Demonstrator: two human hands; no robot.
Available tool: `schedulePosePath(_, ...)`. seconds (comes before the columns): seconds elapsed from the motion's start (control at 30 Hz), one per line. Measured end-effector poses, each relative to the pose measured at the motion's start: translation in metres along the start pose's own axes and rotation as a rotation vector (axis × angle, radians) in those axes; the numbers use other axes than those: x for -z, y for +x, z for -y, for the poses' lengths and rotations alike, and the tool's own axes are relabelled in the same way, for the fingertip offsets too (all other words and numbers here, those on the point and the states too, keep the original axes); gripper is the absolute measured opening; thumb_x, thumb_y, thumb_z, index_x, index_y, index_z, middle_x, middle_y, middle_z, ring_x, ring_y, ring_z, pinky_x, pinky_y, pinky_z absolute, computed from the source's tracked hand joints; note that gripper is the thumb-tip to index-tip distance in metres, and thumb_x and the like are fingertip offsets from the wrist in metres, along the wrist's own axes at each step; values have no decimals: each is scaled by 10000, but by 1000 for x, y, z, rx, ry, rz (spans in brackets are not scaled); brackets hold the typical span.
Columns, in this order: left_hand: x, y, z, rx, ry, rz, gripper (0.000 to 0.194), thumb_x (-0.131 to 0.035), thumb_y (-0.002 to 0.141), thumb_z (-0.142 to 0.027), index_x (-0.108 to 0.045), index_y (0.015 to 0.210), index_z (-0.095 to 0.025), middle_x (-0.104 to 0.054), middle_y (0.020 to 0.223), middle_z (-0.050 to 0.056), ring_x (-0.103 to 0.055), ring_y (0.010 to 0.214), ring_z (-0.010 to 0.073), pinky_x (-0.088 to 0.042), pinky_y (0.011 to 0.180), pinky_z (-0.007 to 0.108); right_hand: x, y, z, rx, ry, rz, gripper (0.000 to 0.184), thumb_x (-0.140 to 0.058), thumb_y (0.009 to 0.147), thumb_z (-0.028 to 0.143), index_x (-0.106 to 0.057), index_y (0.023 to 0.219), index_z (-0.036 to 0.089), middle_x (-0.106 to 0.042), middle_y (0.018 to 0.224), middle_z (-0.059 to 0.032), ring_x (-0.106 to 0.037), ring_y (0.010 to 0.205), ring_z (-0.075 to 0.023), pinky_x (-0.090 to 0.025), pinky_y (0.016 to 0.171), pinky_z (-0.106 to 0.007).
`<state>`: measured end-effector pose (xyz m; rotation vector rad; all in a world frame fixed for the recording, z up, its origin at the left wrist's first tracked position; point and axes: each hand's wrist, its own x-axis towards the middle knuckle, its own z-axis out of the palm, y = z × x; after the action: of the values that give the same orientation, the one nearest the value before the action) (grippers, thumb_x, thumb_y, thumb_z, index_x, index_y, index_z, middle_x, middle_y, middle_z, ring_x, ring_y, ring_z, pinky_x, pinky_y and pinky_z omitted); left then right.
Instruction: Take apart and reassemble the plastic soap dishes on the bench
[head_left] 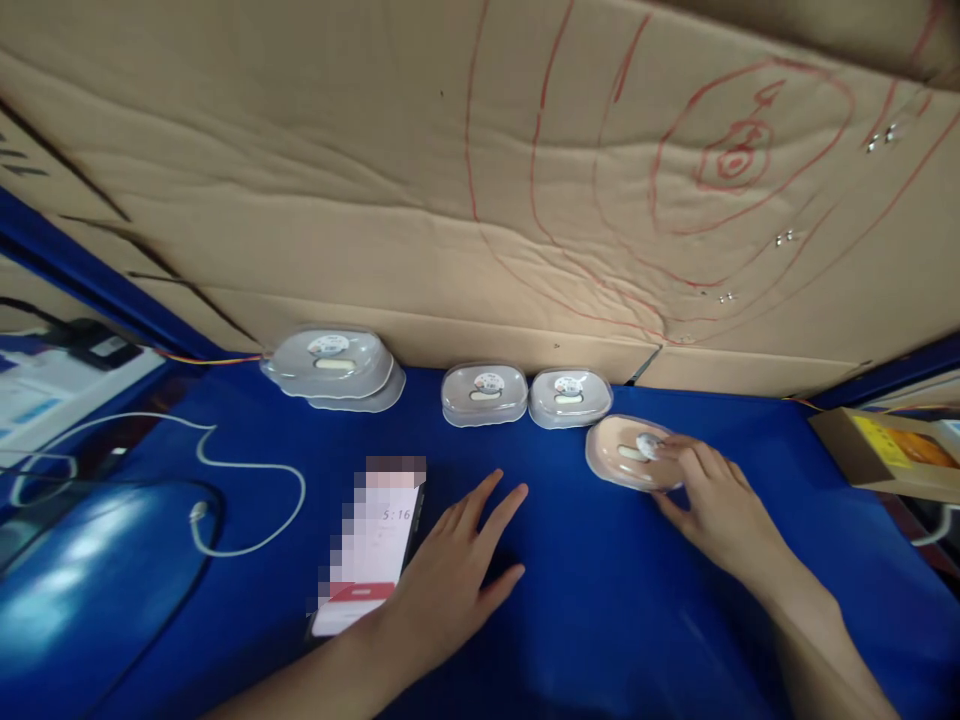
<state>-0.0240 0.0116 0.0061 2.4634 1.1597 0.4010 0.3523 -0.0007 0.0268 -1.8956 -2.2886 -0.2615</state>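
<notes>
My right hand [709, 490] grips the right end of a pinkish oval plastic case [619, 452] with a clear lid and a round label, fingers on top and thumb at the near side. Left of that case stand two grey-white oval cases, one [568, 400] close by and another [484, 396] beside it. My left hand [469, 545] is spread over the blue surface, holding nothing. Just left of its wrist lies a phone [367, 550] with a lit screen, its edge partly covered by my forearm.
Stacked oval cases [334, 365] stand farther left against a cardboard panel [360, 230] with red pen rings. A white cable [300, 500] curls over the blue table surface [585, 590] at left. An open cardboard box [847, 450] with orange contents sits at the right edge.
</notes>
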Motion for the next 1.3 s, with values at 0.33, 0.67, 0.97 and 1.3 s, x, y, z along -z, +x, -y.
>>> schedulePosePath(0.33, 40, 69, 19, 46, 296, -84, 645, -655, 1002, -306, -420, 1581, -148, -461, 1649, 224, -426, 1539, 391, -368, 1232, 616, -23, 13, -19, -159, -145, -146, 526, -467, 1073, 410, -448, 1551, 192, -587, 1478, -223, -583, 1318, -426, -512, 1019, -561)
schedulePosePath(0.67, 48, 73, 14, 50, 345, -157, 426, -678, 957, -162, -610, 1376, -197, -650, 1396, 175, -555, 1368, 400, -314, 1190, 719, -14, 13, 31, 30, 80, -172, 684, -539, 1079, 410, -258, 1684, 259, -400, 1654, -222, -427, 1502, -428, -430, 1139, -656)
schedulePosePath(0.97, 19, 4, -23, -263, 20, 44, 821, -947, 760, -354, -530, 1465, -285, -484, 1543, 179, -525, 1396, 417, -508, 1120, 619, -5, -10, 94, 517, 522, 134, 898, -757, 951, 520, -296, 1682, 274, -427, 1674, -169, -391, 1566, -347, -433, 1232, -554)
schedulePosePath(1.3, 4, -2, -18, -49, -154, 136, 1212, -976, 729, -301, -196, 1656, -320, -229, 1735, 247, -523, 1451, 445, -538, 1122, 613, -5, -3, 56, 407, 746, 48, 657, -684, 971, 588, -529, 1509, 246, -584, 1510, -171, -589, 1404, -330, -530, 1146, -468)
